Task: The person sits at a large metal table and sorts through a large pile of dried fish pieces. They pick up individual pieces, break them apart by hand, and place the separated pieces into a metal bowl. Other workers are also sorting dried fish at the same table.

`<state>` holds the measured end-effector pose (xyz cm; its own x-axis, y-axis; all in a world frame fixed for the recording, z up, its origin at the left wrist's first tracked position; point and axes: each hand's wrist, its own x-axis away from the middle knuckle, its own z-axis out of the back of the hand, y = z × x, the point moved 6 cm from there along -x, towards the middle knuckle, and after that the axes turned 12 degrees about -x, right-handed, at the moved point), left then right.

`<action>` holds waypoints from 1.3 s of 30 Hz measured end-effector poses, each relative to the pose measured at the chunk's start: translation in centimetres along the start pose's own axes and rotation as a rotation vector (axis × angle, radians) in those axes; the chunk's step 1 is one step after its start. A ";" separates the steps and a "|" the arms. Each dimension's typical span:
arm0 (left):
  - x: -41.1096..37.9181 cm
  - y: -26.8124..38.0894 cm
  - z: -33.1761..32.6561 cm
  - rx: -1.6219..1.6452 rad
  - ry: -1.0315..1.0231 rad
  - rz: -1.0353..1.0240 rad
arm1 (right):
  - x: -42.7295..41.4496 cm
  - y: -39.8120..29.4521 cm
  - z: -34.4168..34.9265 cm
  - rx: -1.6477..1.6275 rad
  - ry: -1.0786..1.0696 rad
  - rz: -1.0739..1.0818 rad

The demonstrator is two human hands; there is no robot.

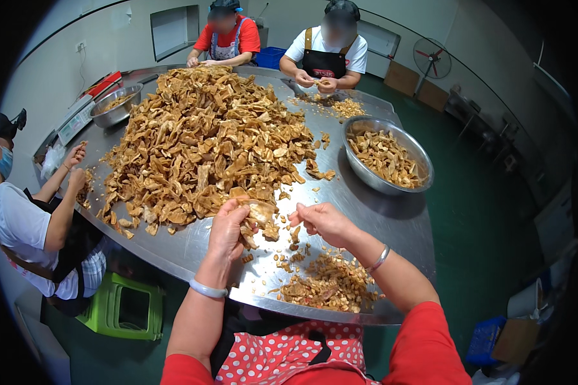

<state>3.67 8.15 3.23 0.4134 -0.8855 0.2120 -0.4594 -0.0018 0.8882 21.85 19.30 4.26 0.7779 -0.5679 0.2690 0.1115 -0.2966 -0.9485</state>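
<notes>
My left hand [229,226] grips a few dried brown food pieces [260,215] over the front of the steel table [192,248]. The upper piece shows a pale, glossy inner side. To its right, my right hand [323,222] hovers with thumb and fingers drawn together. Whether something tiny sits between those fingertips cannot be made out. Below it lies a low heap of yellowish bits and brown scraps [330,284], with loose bits scattered around. Beyond my left hand rises a large mound of the same dried pieces [212,139].
A steel bowl of dried pieces [387,156] stands at the right edge; a smaller steel bowl [117,106] is back left, beside a scale [77,120]. Co-workers sit left [29,231], far left [229,38] and far right [334,48]. A green plastic stool [125,308] stands below left.
</notes>
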 end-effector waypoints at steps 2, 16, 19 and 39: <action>0.0 -0.1 -0.5 -0.047 -0.028 0.001 | 0.1 1.0 0.4 -0.290 -0.081 -0.123; -0.4 -1.0 -0.3 0.143 -0.075 0.065 | -0.7 3.0 -2.0 -0.847 -0.151 -0.240; 0.7 -0.3 -2.1 0.072 -0.065 -0.018 | -0.9 4.3 -4.7 -0.902 -0.057 -0.335; 4.0 2.5 -6.9 -1.056 0.031 -0.809 | -1.1 5.7 -6.4 -1.206 -0.081 -0.310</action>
<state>9.56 7.85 9.11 0.3036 -0.7947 -0.5256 0.7431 -0.1478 0.6527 17.72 13.32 -0.41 0.8610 -0.3121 0.4017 -0.3079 -0.9483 -0.0769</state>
